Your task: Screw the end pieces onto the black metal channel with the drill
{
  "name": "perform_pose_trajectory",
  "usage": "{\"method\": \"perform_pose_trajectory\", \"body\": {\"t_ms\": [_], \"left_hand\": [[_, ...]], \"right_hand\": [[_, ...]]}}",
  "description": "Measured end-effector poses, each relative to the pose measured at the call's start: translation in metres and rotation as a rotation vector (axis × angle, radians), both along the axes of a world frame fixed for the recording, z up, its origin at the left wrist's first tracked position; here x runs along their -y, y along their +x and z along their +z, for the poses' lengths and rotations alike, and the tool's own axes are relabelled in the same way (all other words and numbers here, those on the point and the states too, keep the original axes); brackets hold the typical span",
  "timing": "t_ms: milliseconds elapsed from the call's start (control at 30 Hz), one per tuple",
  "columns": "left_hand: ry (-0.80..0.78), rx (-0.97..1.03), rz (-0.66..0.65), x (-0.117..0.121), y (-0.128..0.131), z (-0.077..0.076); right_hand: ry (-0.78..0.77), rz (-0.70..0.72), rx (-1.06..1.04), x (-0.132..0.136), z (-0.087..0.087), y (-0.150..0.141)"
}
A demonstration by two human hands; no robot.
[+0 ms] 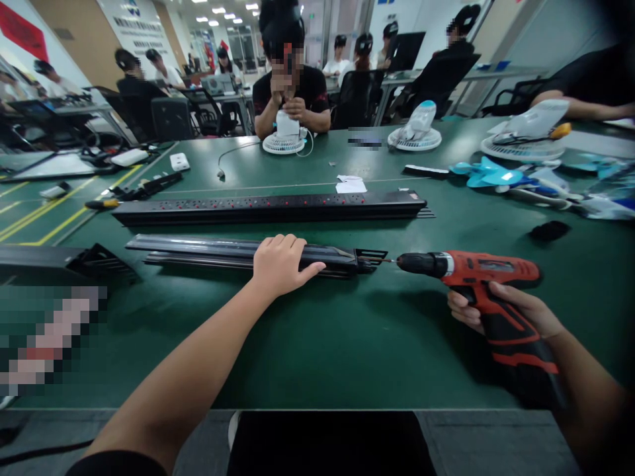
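My right hand (533,314) is wrapped around the grip of a red-and-black cordless drill (491,268), one finger near its trigger. The drill lies level, pointing left, and its thin bit meets or nearly meets the right end of a long black slatted part (213,248); I cannot tell whether they touch. That part lies on the table with a shiny upper face and an open frame at its right end. Over its right half, my left hand (278,268) holds it from above, thumb extended to the right and fingers bent over the far side.
Behind it lies a long black bar (278,206) dotted with red. A dark housing (40,261) is at left on the green table (387,357). Across sits a person (317,86) handling a white fan base (282,143). Blue fan blades (489,173) lie at right.
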State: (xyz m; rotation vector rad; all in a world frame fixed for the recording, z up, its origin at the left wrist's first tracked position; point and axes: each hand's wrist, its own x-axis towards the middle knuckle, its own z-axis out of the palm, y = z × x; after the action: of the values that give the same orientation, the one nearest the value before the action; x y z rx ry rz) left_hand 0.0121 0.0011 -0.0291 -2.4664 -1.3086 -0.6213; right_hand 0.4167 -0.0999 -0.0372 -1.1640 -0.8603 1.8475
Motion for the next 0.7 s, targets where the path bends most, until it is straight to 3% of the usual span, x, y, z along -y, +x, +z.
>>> {"method": "perform_pose_trajectory", "body": {"t_ms": [200,300,533,700], "left_hand": [[0.007,-0.008,0.001,0.0004,0.0000,0.0010],[0.001,-0.007,0.001,0.0004,0.0001,0.0010],[-0.007,-0.003,-0.001,0.0004,0.0006,0.0014],[0.001,-0.008,0.001,0.0005,0.0004,0.0017]], "right_hand": [[-0.073,-0.014,-0.030,-0.0003,-0.0055,0.0056],[-0.045,-0.035,-0.032,-0.0004,-0.0057,0.0046],[-0.012,0.080,0.021,-0.0020,-0.0030,0.0043],[-0.024,0.054,0.052,-0.0023,-0.0025,0.0052]]}}
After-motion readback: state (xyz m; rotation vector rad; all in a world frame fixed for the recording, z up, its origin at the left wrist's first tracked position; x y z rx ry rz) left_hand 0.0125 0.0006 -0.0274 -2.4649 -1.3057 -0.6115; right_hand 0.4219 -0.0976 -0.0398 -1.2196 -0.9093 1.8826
